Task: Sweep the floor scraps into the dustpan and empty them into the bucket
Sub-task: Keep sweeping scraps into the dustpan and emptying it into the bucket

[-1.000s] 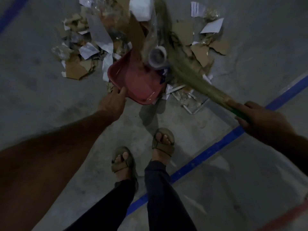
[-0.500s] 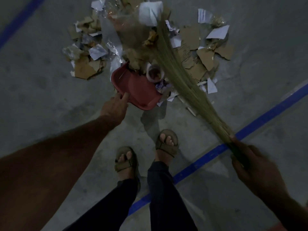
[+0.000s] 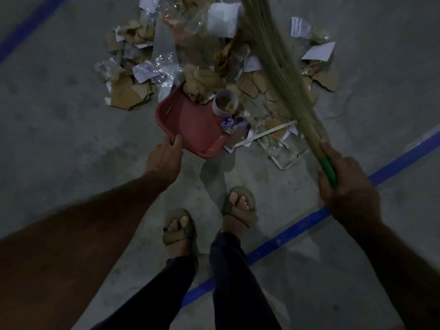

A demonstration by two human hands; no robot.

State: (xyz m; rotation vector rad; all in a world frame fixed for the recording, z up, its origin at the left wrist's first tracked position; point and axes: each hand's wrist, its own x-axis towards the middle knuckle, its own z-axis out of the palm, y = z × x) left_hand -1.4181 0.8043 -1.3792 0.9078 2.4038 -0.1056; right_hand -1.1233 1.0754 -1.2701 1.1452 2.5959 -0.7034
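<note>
A red dustpan [image 3: 190,125] lies on the grey concrete floor with its mouth toward a heap of scraps [image 3: 214,67]: torn cardboard, white paper, clear plastic. A tape roll core [image 3: 225,102] and crumpled brown paper [image 3: 202,83] rest at the pan's mouth. My left hand [image 3: 165,158] grips the pan's near rim. My right hand [image 3: 345,184] holds the green handle of a straw broom [image 3: 273,58], whose bristles lie across the right part of the heap and run off the top of the frame. No bucket is in view.
My two feet in sandals [image 3: 209,222] stand just behind the dustpan. A blue floor line [image 3: 297,227] runs diagonally under my right foot toward the right edge; another blue line [image 3: 28,27] crosses the top left. A clear plastic tray [image 3: 283,148] lies near the broom.
The broom has swung back up and to the right over the heap, and my right hand rose with it. The tape roll core and crumpled paper stayed at the pan's mouth.
</note>
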